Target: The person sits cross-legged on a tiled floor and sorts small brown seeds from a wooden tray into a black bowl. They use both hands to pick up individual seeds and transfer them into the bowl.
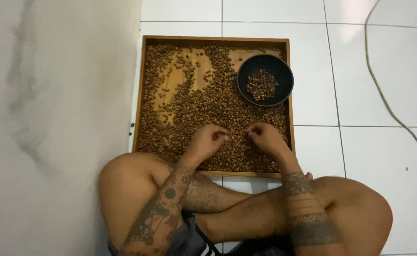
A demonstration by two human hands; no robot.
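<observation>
- The wooden tray [144, 95] sits against the wall [52, 95]; bare floor tiles [360, 95] lie off its other side.
- Your left hand [208, 140] and right hand [265, 136] rest curled on the tray's beans [208, 104], fingertips pinched, whether on a bean I cannot tell.
- The dark bowl [265, 79] sits in the tray's far corner.

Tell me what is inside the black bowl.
The black bowl holds a small heap of brown beans, like those covering the wooden tray. Anything beneath that heap is hidden.

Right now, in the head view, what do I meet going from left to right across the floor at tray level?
White wall → wooden tray → loose brown beans → dark bowl holding beans → white floor tiles → pale cord.
</observation>
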